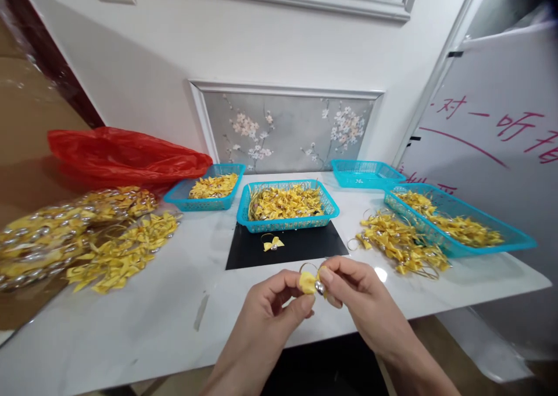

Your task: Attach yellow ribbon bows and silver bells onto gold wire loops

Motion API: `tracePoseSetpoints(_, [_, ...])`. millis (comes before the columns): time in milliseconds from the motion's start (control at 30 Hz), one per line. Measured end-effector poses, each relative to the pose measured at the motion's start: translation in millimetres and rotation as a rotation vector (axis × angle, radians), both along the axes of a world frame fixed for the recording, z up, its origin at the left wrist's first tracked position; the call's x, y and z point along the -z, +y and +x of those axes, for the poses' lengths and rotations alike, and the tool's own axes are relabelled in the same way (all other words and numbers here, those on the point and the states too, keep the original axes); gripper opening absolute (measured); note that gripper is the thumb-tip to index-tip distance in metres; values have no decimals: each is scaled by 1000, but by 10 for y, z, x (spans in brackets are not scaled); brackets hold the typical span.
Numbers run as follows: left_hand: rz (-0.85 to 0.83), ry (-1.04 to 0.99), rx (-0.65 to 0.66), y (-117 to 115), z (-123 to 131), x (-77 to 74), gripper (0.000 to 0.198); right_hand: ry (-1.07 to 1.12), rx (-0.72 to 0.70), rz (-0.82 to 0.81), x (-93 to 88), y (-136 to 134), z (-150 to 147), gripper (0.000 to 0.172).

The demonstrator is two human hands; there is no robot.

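Note:
Between my two hands is a yellow ribbon bow with a silver bell-like bead at its middle and a thin gold loop rising above it. My left hand pinches the bow's left side between thumb and fingertips. On the other side, my right hand closes thumb and fingers on the bow's right end by the bead. Beyond my hands, a single similar bow with its loop lies on a black mat. A blue basket heaped with such bows stands at the mat's far edge.
More blue baskets stand at back left and right, holding bows; another basket is at back right. Loose bows pile at right, with more bows at left beside plastic-wrapped bundles. A red bag lies behind.

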State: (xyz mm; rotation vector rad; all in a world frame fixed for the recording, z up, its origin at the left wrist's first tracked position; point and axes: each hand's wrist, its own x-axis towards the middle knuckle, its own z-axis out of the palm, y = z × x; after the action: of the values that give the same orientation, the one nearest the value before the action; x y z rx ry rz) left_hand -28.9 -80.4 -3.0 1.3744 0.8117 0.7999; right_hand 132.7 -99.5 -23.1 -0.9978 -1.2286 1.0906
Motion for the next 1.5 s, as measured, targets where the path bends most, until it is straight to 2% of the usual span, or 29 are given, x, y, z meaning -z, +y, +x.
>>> tracePoseSetpoints(200, [11,15,-11,14,-30,-31,33,-23,87,52,4,-25,53,24])
tracePoseSetpoints(367, [59,-4,-64,11,45,-106,22,-125,116,74,-81,-76,12,23])
tracePoseSetpoints(533, [-42,-47,-57,7,72,-129,11,-75,94,48,-92,-89,-24,27])
tracePoseSetpoints(667, [-68,-46,0,-16,2,-108,18,-40,93,39,-81,-90,-17,27])
tracePoseSetpoints(767, [-77,-63,-44,-39,-35,-89,25,-27,90,30,-69,-107,-21,26])
tracePoseSetpoints(867, [-94,-93,-111,-59,-25,-79,22,-21,81,22,-51,-123,-51,27])
tracePoseSetpoints(1067, [-179,-168,-117,-55,12,-33,19,-21,56,-10,28,-122,-140,32])
tracePoseSetpoints(1200, [-252,-247,-97,-55,-12,17,24,115,-30,-105,72,-111,-197,33])
tracePoseSetpoints(1333, [-250,-153,-90,-61,-61,23,26,287,-112,-194,69,-110,-225,34])
tracePoseSetpoints(1500, [-246,-119,-111,-44,-111,9,18,-24,62,-15,50,-139,-183,32])
